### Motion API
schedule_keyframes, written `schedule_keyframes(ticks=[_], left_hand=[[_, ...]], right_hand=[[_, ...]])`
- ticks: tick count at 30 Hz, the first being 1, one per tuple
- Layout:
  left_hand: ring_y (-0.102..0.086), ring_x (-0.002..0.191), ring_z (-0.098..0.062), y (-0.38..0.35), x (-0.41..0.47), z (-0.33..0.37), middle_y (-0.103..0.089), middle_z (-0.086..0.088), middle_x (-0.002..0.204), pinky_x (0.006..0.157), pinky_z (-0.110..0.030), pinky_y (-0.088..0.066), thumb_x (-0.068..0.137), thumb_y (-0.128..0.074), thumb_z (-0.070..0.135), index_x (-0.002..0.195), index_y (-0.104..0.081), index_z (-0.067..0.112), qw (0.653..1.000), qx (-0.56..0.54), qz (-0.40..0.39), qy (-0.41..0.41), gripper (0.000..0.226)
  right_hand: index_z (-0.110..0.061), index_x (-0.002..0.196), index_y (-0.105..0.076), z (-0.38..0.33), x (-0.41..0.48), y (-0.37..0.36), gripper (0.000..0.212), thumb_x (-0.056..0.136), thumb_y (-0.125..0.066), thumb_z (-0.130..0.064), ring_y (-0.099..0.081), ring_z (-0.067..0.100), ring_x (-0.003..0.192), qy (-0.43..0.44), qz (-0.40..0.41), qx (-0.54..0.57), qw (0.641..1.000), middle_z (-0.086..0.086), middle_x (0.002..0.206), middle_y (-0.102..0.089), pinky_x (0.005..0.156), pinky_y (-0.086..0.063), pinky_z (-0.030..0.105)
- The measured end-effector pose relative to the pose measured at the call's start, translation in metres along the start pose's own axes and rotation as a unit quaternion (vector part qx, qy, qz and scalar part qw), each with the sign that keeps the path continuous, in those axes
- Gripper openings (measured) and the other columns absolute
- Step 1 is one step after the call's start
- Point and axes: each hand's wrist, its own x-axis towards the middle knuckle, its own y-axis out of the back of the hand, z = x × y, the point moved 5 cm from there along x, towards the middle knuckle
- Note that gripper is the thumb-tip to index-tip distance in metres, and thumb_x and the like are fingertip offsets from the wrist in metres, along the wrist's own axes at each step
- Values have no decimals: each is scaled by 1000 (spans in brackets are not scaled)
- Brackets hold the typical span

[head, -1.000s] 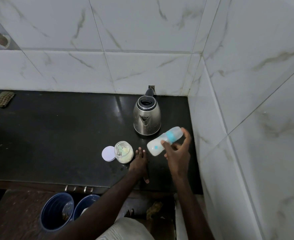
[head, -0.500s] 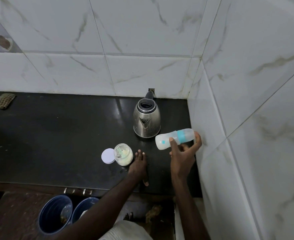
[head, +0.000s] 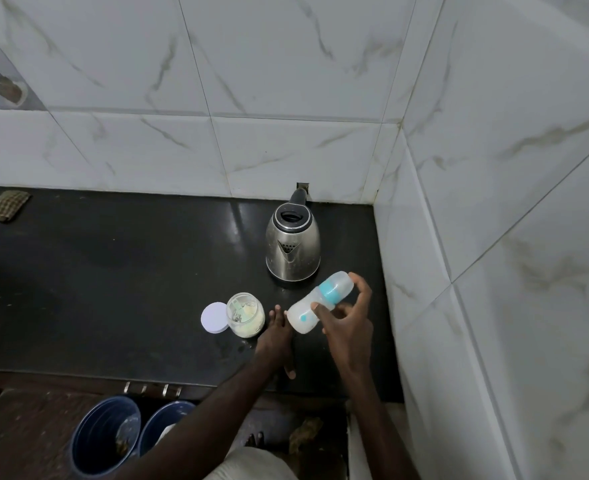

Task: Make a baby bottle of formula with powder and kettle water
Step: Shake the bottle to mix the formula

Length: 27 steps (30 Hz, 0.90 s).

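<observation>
A black counter (head: 113,271) in a marble-tiled corner: a right hand (head: 348,327) grips a capped bottle (head: 303,315), tilted in the air.
The milky bottle hangs on the near side of the kettle (head: 293,247). The left hand (head: 275,337) lies flat, fingers straight, on the counter just right of an open jar (head: 245,315) of powder. A white lid (head: 213,317) touches the jar's left.

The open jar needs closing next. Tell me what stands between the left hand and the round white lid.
The open glass jar of pale powder stands directly between the left hand and the round white lid, which lies flat beside it.
</observation>
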Motion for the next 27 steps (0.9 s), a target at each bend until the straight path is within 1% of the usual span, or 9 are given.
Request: schedule_keyframes(ticks=[5, 7, 9, 11, 16, 17, 21, 25, 27], left_hand=[[9, 156, -41, -1, 2, 1, 17, -28, 166, 126, -42, -11, 51, -100, 34, 159, 9, -3, 1000, 15, 1, 5, 159], [10, 155, -41, 1, 1, 2, 17, -28, 165, 126, -41, -8, 52, -100, 34, 159, 10, -3, 1000, 23, 4, 6, 158], [15, 155, -42, 2, -1, 4, 18, -28, 165, 126, -41, -2, 57, -99, 32, 159, 13, 0, 999, 37, -2, -4, 155], [17, 154, -42, 1, 0, 4, 20, -28, 165, 126, -43, -1, 59, -98, 31, 160, 15, 2, 999, 37, -8, -6, 154], [12, 155, -41, -2, 3, 0, 19, -27, 165, 126, -43, -11, 52, -100, 33, 159, 11, -3, 1000, 27, -4, 3, 158], [12, 155, -41, -1, 2, 1, 19, -28, 165, 126, -43, -11, 53, -100, 33, 159, 11, -3, 1000, 27, -4, 3, 158], [13, 155, -42, -1, 3, 1, 20, -27, 165, 126, -45, -9, 56, -99, 31, 160, 12, 3, 999, 35, 0, -2, 155], [9, 156, -40, -6, 9, -1, 19, -24, 166, 125, -44, -18, 61, -96, 31, 159, 10, -2, 999, 35, 8, 6, 149], [11, 156, -40, -8, 11, -2, 20, -25, 165, 125, -44, -19, 53, -99, 33, 159, 11, -2, 999, 32, 3, 5, 157]], right_hand=[[-50, 145, -32, -10, 12, 26, 82, 84, -85, -34, -74, 23, 104, -2, 135, 89, 987, 5, 139, -64, 76, -66, 48], [-51, 143, -32, -9, 12, 20, 83, 83, -85, -32, -75, 22, 101, 4, 88, 55, 995, 4, 135, -66, 78, -66, 47], [-53, 141, -33, -4, 10, 3, 85, 79, -86, -29, -75, 18, 96, 7, -37, -22, 999, 2, 129, -68, 79, -65, 44], [-54, 140, -34, -2, 9, -1, 86, 76, -85, -28, -73, 16, 95, 12, -74, -45, 996, 0, 127, -68, 80, -65, 44], [-50, 142, -33, -7, 15, 19, 83, 82, -87, -30, -74, 22, 104, -17, 93, 80, 992, 3, 138, -63, 73, -66, 44], [-50, 142, -33, -6, 14, 18, 83, 82, -87, -30, -73, 22, 106, -16, 93, 79, 992, 3, 139, -62, 74, -66, 44], [-49, 144, -32, -2, 11, 1, 86, 81, -87, -32, -73, 17, 100, 7, -25, -17, 1000, 3, 136, -64, 79, -66, 41], [-49, 145, -32, -11, 17, 21, 84, 82, -86, -33, -73, 20, 106, 1, 85, 48, 995, 3, 139, -62, 80, -66, 46], [-50, 144, -32, -7, 8, 21, 84, 82, -86, -34, -73, 23, 109, -11, 113, 75, 991, 4, 142, -61, 80, -65, 48]])
